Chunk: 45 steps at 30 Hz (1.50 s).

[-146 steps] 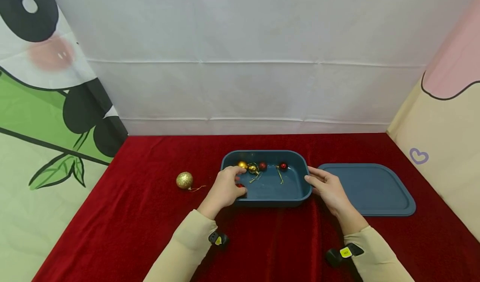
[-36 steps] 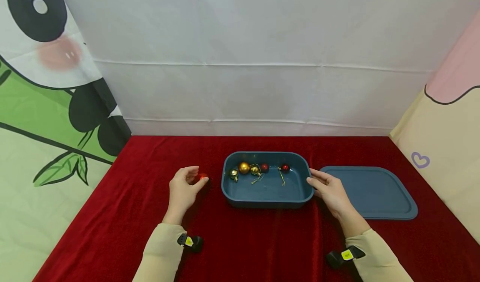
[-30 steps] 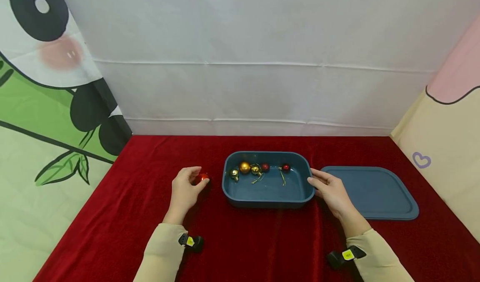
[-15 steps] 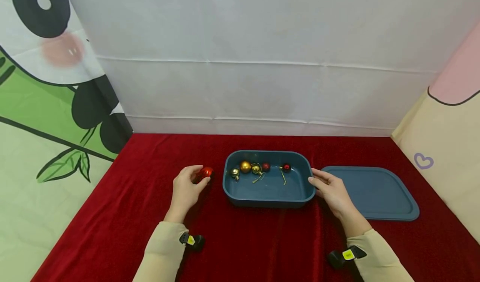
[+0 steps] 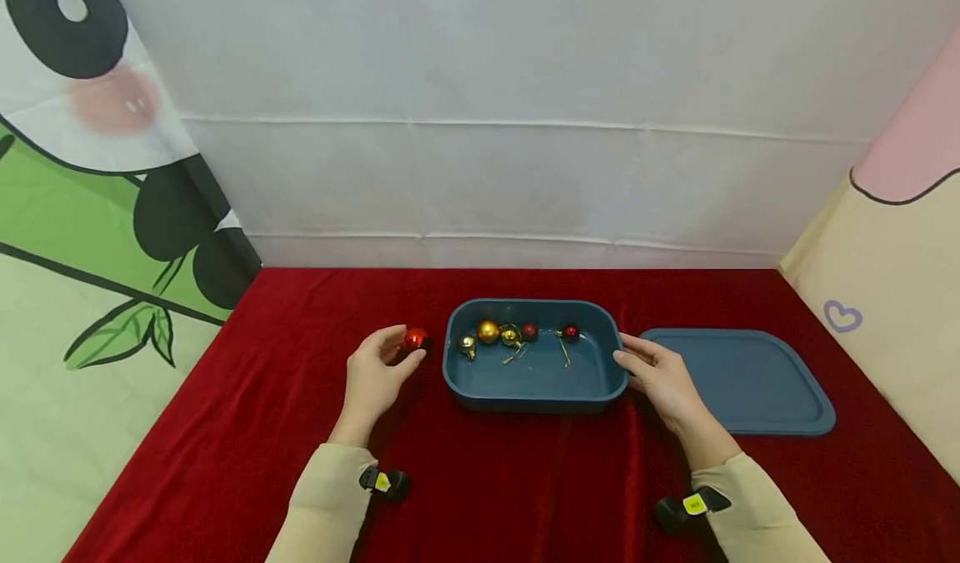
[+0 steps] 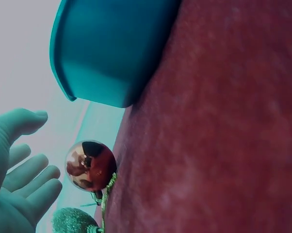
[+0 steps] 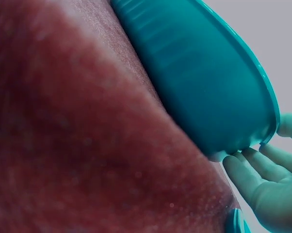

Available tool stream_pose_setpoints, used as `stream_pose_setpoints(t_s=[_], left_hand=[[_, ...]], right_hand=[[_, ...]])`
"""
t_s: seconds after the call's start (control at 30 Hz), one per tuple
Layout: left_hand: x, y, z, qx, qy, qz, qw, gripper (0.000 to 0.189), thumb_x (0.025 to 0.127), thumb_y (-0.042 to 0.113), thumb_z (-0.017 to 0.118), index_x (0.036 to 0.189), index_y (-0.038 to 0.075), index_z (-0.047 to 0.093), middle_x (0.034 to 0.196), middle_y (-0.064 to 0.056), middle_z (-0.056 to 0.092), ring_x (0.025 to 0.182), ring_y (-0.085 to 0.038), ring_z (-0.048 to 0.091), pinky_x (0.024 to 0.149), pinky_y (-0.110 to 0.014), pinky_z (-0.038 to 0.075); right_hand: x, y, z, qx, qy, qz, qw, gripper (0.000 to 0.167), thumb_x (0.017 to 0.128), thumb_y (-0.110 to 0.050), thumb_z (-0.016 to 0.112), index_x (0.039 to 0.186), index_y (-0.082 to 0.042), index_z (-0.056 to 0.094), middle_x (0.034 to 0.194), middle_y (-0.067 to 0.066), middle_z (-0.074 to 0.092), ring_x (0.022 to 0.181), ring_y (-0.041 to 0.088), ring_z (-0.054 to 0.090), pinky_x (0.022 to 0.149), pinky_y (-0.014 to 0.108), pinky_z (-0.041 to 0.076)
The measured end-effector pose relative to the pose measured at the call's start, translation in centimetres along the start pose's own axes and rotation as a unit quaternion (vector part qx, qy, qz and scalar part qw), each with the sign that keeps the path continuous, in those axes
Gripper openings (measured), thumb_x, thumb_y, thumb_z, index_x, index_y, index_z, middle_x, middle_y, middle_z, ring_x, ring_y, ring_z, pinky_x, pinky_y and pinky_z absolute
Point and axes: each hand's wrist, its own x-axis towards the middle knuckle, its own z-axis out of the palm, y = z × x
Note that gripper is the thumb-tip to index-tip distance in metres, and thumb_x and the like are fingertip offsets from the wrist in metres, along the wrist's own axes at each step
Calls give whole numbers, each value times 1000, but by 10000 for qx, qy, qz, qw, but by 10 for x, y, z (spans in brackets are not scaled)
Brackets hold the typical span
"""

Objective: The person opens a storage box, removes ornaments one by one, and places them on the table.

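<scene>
Since the earliest head view, the left hand (image 5: 375, 378) has come out of the container and now stands over the cloth to the container's left. A shiny red ball ornament (image 5: 415, 340), like the red one seen under that hand inside the container then, now lies on the red velvety cloth (image 5: 495, 496), between the hand and the container's left end. In the left wrist view, the fingers and thumb are spread apart and hold nothing, with the ball just beyond the fingertips. A gold-green cord hangs from the ball, and a glittery gold ball ornament (image 6: 71, 221) sits near it, hidden behind the hand in the head view.

Deep blue rectangular container (image 5: 540, 384), rounded at the corners, sits upright and open on the cloth. Five small ornaments lie inside, toward the far side: at the left, a small shiny gold ball (image 5: 468, 345); beside it, a larger smooth gold ball (image 5: 488, 331); next, another shiny gold ball (image 5: 510, 336) with a cord; then a dull dark-red ball (image 5: 529, 331); and, apart from these to the right, a glossy red ball (image 5: 570, 331) with a gold cord trailing toward the near side.

At the container's right end, the right hand (image 5: 666, 384) grips it, thumb at the rim and fingertips against the outer wall. Just right of the container, partly behind that hand, a flat blue rounded lid (image 5: 742, 380) lies on the cloth.
</scene>
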Motion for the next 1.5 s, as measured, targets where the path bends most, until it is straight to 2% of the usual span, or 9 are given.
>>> stream_pose_setpoints(t_s=[0.2, 0.47, 0.77, 0.93, 1.03, 1.23, 1.33, 1.5], left_hand=[[-4, 6, -2, -477, 7, -165, 9987, 48, 81, 17, 75, 125, 6, 57, 129, -16, 58, 116, -27, 58, 97, -36, 47], [-2, 20, 2, -828, -141, 17, 9965, 53, 80, 14, 76, 126, 4, 55, 128, -18, 58, 118, -29, 57, 98, -41, 46], [-1, 35, 14, -1121, -434, 145, 9926, 53, 81, 12, 75, 128, 4, 53, 128, -18, 57, 117, -30, 56, 98, -44, 46], [-1, 48, 23, -1094, -519, 216, 9924, 53, 81, 12, 74, 129, 3, 52, 128, -20, 58, 118, -31, 56, 98, -43, 46], [-1, 53, 30, -1016, -541, 142, 9933, 55, 81, 12, 74, 131, 3, 51, 129, -19, 57, 119, -30, 56, 99, -43, 46], [-4, 61, 45, -678, -505, 63, 9964, 59, 81, 14, 75, 133, 2, 49, 132, -18, 55, 122, -30, 53, 100, -41, 45], [-7, 68, 54, -495, -393, 112, 9979, 58, 81, 15, 75, 132, 2, 50, 132, -17, 55, 121, -30, 53, 100, -42, 46], [-10, 78, 68, -170, 17, 82, 9998, 54, 81, 18, 74, 128, 1, 54, 127, -18, 58, 115, -32, 56, 96, -44, 48]], right_hand=[[3, 0, 1, -46, -51, 19, 10000, 60, 94, -30, 58, 144, -3, 38, 141, 24, 45, 100, 4, 63, 82, 22, 53], [3, 0, 3, 77, -32, -22, 10000, 58, 94, -28, 58, 143, -2, 39, 139, 25, 46, 99, 4, 64, 81, 21, 53], [1, -2, 4, 80, -28, -34, 10000, 58, 94, -27, 58, 143, -1, 39, 139, 26, 46, 98, 5, 65, 80, 21, 53], [0, -3, 4, 75, 4, -8, 10000, 57, 95, -26, 58, 143, -2, 39, 139, 25, 46, 98, 4, 64, 80, 21, 53], [-1, -3, 4, 75, -7, 8, 10000, 58, 95, -26, 57, 143, -1, 37, 140, 26, 45, 98, 3, 63, 81, 20, 53], [-2, -4, 4, 83, 2, 14, 10000, 59, 95, -27, 57, 144, -1, 36, 140, 26, 44, 99, 3, 63, 81, 20, 53], [-1, -4, 4, 88, 9, 23, 10000, 58, 95, -26, 57, 144, -1, 37, 140, 25, 45, 100, 4, 63, 81, 20, 53], [-1, -2, 3, 103, 7, 19, 9999, 58, 95, -26, 57, 144, -1, 37, 140, 25, 45, 99, 4, 64, 81, 21, 53]])
